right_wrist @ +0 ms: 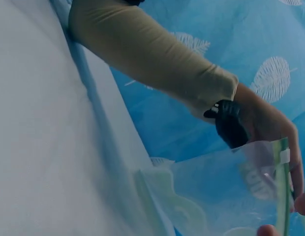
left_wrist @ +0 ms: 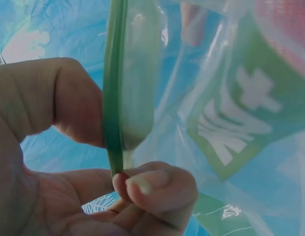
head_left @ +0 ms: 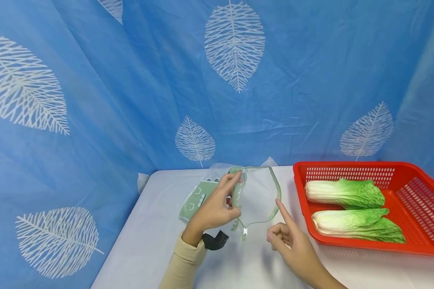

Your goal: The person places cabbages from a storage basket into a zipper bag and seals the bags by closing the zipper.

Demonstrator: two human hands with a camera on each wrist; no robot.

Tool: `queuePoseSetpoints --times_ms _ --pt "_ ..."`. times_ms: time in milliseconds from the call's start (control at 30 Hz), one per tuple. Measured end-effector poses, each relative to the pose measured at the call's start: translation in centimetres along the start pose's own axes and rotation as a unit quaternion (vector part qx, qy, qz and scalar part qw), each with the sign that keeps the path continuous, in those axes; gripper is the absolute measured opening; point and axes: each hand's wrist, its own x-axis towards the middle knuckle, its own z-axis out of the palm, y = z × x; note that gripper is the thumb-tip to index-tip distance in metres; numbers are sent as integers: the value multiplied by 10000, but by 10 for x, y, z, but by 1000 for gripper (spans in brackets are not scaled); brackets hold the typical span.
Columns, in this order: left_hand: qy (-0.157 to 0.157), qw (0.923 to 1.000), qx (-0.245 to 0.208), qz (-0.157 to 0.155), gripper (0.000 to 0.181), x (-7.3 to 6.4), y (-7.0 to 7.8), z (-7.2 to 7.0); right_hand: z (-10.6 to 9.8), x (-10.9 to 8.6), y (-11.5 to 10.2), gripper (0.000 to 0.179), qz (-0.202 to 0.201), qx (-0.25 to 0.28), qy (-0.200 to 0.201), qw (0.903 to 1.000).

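Note:
A clear zipper bag (head_left: pixel 199 199) with a green print and green zip edging stands with its mouth spread wide above the white table. My left hand (head_left: pixel 217 202) pinches the left side of the mouth; in the left wrist view the green zip strip (left_wrist: pixel 113 93) runs between thumb and fingers. Opposite it, my right hand (head_left: pixel 293 243) touches the right rim with a straight index finger, the other fingers bent loosely. A white slider (head_left: pixel 245 231) hangs at the near corner of the zip. In the right wrist view the clear side (right_wrist: pixel 216 179) of the bag spreads below the left forearm.
To the right stands a red plastic basket (head_left: pixel 365 165) with perforated walls. Inside lie two heads of napa cabbage (head_left: pixel 343 192), side by side. A blue curtain (head_left: pixel 293 80) with white leaves hangs behind and left of the white-covered table (head_left: pixel 130 249).

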Motion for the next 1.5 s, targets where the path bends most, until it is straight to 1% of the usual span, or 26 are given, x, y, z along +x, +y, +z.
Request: queuePoseSetpoints --times_ms 67,133,233,300,367,400,433,500,567,633,700,800,867,1033,1100,1167,1267,1333,1433,1500 --pt "-4 10000 -9 -33 92 -2 0 -2 -5 -3 -8 83 61 -52 -227 9997" --pt "-8 10000 -6 -48 92 -3 -1 -3 -15 -4 -17 84 -131 -301 -368 9988" --pt "-24 10000 -46 -40 92 -4 -1 -6 -38 -3 -30 84 -547 -986 -444 9926" --pt "-20 10000 -68 -8 92 -3 -1 -7 -57 1 -38 84 -779 -1516 -447 9844" --pt "-10 10000 -58 26 92 -2 0 -9 -79 7 -43 84 -851 -1976 -541 9751" --pt "-10 10000 -34 43 92 -2 0 -10 -91 11 -44 82 -855 -2170 -653 9702" --pt "-18 10000 -30 61 92 -1 0 -10 -104 15 -45 81 -785 -2369 -781 9652" --pt "-43 10000 -23 69 91 -1 0 -12 -131 23 -43 76 -543 -2693 -1194 9541" --pt "-54 10000 -27 57 91 -1 1 -13 -159 31 -34 71 -367 -3017 -1651 9383" --pt "-31 10000 -39 57 91 -1 1 -14 -184 36 -21 70 -163 -3280 -1992 9233" --pt "-25 10000 -48 72 91 -1 2 -15 -203 39 -3 72 -155 -3376 -2201 9151" --pt "-67 9999 -54 97 91 0 2 -15 -221 38 21 76 -19 -3341 -2276 9146" --pt "-107 9999 -80 85 91 -1 2 -15 -228 37 33 76 70 -3197 -2366 9175" --pt "-97 9999 -115 43 91 -4 1 -16 -238 43 56 63 269 -2863 -2586 9222" --pt "-98 9998 -143 29 91 -4 1 -16 -243 42 64 57 292 -2775 -2625 9237" --pt "-82 9998 -192 4 92 -4 1 -15 -247 39 73 55 437 -2703 -2691 9234" --pt "-29 9997 -253 -30 93 -4 1 -15 -252 34 83 56 730 -2615 -2758 9221" --pt "-9 9997 -260 -36 93 -4 2 -16 -254 33 87 58 900 -2559 -2847 9194" --pt "19 9997 -257 -44 93 -4 1 -16 -252 32 90 59 911 -2380 -2989 9196" --pt "38 9996 -267 -62 93 -4 1 -16 -251 32 91 58 838 -2378 -3033 9189"
